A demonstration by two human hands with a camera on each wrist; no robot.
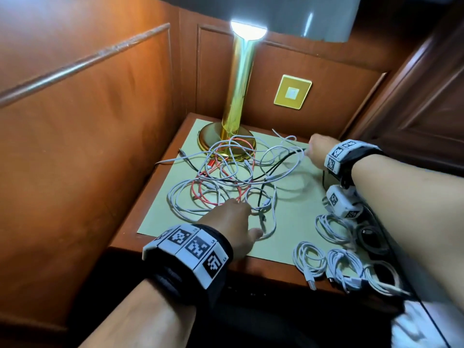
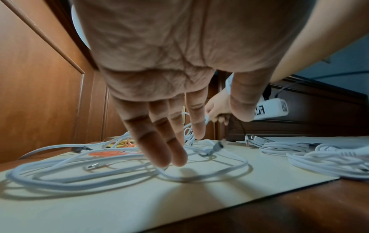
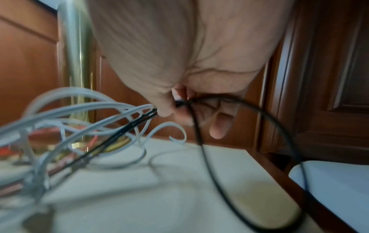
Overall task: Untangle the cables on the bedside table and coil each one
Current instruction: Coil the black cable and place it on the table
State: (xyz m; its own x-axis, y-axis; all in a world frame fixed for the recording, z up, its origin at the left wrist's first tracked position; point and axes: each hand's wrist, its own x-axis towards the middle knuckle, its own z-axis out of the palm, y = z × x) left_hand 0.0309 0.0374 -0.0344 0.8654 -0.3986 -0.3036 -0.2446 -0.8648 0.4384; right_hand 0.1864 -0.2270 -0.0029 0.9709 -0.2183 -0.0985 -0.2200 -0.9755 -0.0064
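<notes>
On the bedside table (image 1: pixel 263 268) lies one tangle of cables (image 1: pixel 226 177), spread from the lamp's foot at the back edge toward the middle of the pale mat (image 1: pixel 296 209) that covers most of the top. Within it, one black cable (image 1: pixel 281 162) and one orange-red cable (image 1: pixel 200 194) can be picked out; the white strands overlap too much to count. Near the front right corner sit four coiled white cables (image 1: pixel 311 259), set close together, two of them partly hidden under the right forearm.

The left hand (image 1: pixel 233 219) hovers over the near side of the tangle, fingers (image 2: pixel 157 151) straight and spread downward, tips just above a white loop, gripping nothing. The right hand (image 1: pixel 317 150) is near the back right corner, raised a little off the mat, thumb and fingers pinching the black cable (image 3: pixel 201 141), which runs taut into the tangle on one side and hangs in a loose loop on the other; a white strand passes close by its thumb.

One brass lamp (image 1: pixel 238 96), lit, stands at the back edge. One brass switch plate (image 1: pixel 292 92) is fixed to the wood-panelled wall (image 1: pixel 88 121) behind; panelling also lines the left side, and darker wood the right
</notes>
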